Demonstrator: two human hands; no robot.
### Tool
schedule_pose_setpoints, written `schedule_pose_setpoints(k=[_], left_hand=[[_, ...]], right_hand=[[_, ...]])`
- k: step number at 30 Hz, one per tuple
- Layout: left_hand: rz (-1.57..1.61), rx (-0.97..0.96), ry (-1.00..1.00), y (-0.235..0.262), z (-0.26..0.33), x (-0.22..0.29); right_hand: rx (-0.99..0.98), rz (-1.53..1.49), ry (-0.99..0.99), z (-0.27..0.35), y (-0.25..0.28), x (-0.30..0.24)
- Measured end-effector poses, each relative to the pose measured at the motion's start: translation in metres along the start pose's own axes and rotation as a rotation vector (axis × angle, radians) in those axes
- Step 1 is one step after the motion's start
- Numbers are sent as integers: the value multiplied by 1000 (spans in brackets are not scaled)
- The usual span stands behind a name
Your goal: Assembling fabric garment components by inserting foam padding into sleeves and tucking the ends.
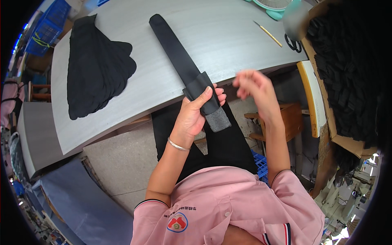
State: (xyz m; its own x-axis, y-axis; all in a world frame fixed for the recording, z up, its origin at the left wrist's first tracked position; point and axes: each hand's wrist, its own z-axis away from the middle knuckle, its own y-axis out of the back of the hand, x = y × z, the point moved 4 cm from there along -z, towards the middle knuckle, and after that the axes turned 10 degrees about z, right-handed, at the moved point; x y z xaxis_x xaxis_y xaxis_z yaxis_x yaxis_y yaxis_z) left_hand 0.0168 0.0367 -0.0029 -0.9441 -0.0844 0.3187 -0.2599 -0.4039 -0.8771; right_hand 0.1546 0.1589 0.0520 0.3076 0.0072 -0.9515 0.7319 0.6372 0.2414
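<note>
My left hand [194,112] is closed around a long flat black strip [173,47], the thumb lying on top. The strip's rounded far end rests on the table, and its near end reaches past the table edge over my lap. A wider black fabric band [198,85] wraps the strip where I grip it. Below my fingers sticks out a fuzzy grey end piece [219,119]. To the right, my right hand [257,92] is raised just off the table edge, apart from the strip. Motion smears its fingers, so whether they pinch anything is unclear.
On the grey table [122,24], a fanned stack of black fabric pieces [98,69] lies at left. Toward the right are a thin yellow-handled tool [269,34] and black-handled scissors [293,44]. A cardboard box [347,143] of black pieces stands at far right.
</note>
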Motion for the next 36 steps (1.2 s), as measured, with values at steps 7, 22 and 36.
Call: schedule_pose_setpoints(k=[7,22,36], left_hand=[[-46,-23,149,-11,-13,-16],[-38,-26,100,1,15,-36],[62,11,144,-6,-7,-14]], right_hand=[[76,298,99,-150,-50,-25],[410,971,417,-170,-103,-19],[413,984,478,-168,-104,-19]])
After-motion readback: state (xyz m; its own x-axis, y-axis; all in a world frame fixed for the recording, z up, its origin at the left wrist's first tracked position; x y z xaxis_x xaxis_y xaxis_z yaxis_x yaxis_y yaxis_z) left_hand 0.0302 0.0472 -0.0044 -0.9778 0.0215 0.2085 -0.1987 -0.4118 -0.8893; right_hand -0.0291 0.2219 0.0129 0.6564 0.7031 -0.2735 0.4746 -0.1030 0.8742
